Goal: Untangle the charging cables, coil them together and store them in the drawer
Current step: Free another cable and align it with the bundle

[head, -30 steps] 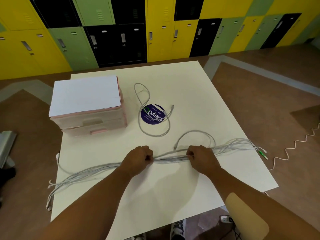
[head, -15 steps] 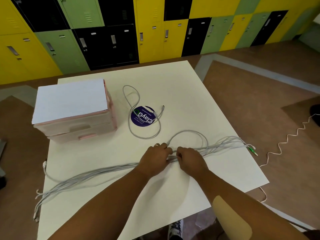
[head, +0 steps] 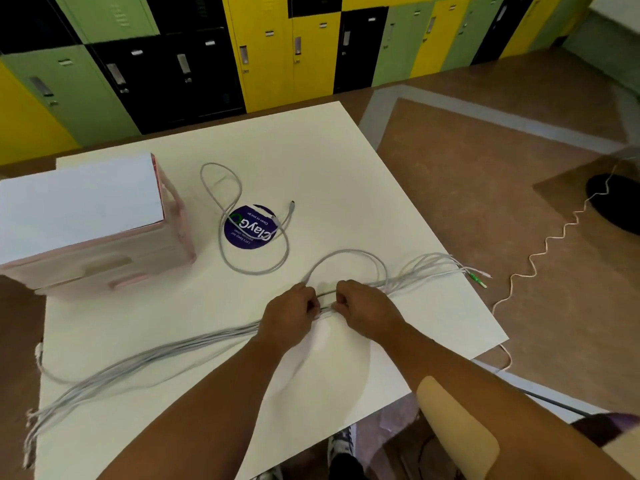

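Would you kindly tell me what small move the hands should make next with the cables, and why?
Probably lift the pinched middle and fold the cable bundle in half to start a coil: the left hand and right hand grip it close together, while both ends lie stretched out across the table.

Even indoor light, soft arm shadows on the table [head: 311,150]; wide-angle bowing at edges, slight motion softness, lockers [head: 277,46] dimmer.
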`<move>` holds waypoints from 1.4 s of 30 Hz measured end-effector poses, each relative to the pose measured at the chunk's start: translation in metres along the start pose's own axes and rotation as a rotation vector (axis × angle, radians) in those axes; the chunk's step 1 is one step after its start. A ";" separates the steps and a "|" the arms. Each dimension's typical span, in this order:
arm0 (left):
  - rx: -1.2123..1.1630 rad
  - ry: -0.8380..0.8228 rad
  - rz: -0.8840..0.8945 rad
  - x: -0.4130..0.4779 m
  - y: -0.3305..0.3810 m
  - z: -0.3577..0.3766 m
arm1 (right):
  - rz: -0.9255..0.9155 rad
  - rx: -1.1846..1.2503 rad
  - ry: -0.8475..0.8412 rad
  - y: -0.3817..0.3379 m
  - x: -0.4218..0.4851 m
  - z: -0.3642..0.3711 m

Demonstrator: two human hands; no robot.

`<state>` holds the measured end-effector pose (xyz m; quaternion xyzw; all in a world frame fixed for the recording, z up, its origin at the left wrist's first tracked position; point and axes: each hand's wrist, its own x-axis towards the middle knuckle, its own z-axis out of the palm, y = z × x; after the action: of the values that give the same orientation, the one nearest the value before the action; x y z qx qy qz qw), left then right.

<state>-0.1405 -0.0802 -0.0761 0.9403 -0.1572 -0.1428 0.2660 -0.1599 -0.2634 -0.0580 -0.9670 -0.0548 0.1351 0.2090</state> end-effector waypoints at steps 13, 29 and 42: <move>0.013 -0.010 -0.023 0.001 0.002 0.000 | 0.054 -0.151 0.051 0.017 -0.007 -0.015; 0.060 0.002 -0.008 0.002 0.001 0.002 | 0.180 -0.164 0.118 0.041 -0.014 -0.032; 0.156 -0.111 0.015 0.011 0.010 -0.005 | 0.268 -0.187 0.125 0.054 -0.016 -0.035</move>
<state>-0.1306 -0.0898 -0.0685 0.9476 -0.1893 -0.1799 0.1841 -0.1627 -0.3290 -0.0461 -0.9874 0.0752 0.0957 0.1015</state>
